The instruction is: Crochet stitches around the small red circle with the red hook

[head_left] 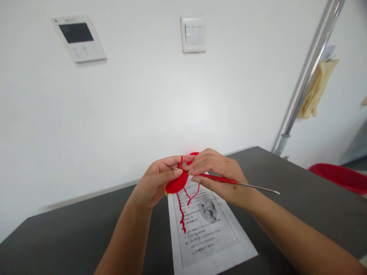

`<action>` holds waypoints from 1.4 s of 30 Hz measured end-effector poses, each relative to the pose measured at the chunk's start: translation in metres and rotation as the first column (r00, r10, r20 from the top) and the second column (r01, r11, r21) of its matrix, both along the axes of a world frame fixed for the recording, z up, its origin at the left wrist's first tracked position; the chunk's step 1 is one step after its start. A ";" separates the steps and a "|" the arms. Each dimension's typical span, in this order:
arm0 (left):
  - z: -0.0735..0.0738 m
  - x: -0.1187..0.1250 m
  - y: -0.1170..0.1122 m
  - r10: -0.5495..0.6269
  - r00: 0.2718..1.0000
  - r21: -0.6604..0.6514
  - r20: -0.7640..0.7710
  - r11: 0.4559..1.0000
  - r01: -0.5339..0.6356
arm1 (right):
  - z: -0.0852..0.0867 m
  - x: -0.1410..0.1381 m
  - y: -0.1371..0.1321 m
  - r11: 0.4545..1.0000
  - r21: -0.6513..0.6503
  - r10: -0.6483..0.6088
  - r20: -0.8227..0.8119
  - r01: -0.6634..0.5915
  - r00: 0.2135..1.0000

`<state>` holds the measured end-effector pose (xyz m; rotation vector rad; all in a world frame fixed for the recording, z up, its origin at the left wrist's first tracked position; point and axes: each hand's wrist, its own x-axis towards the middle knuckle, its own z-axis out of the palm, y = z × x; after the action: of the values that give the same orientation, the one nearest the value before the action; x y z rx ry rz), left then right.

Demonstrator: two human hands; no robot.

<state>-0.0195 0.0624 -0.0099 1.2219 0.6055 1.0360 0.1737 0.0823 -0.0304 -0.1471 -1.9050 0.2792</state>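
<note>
My left hand (156,181) is closed, pinching a small round red crocheted piece (176,184) between thumb and fingers. My right hand (219,173) is closed on a crochet hook (241,184) with a red grip and a metal shaft pointing right; its tip meets the red piece. Red yarn (181,208) loops over my left fingers and hangs down in a kinked strand. Both hands are held above a printed instruction sheet (208,233) on the dark table (71,236).
The table stands against a white wall with an intercom panel (78,38) and a light switch (193,34). A metal pole (305,80) rises at the right with a beige cloth (317,89) hanging on it. A red basin (341,176) sits beyond the table's right edge.
</note>
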 end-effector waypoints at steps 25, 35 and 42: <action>0.006 -0.005 -0.003 0.053 0.998 0.000 0.035 0.999 -0.053 | -0.001 0.007 -0.004 0.681 -0.581 0.316 -0.317 -0.446 0.894; 0.003 -0.007 -0.008 0.192 0.969 0.139 -0.153 0.975 -0.172 | -0.008 -0.006 -0.004 0.902 -0.338 0.181 -0.269 -0.269 0.946; 0.008 0.000 -0.014 0.213 0.966 0.105 -0.148 0.974 -0.199 | -0.007 -0.004 0.000 0.969 -0.185 0.142 -0.141 -0.167 0.980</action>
<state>-0.0199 0.0487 -0.0016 1.3495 0.8316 1.1570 0.1695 0.0825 -0.0377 -0.1094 -1.7627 0.5698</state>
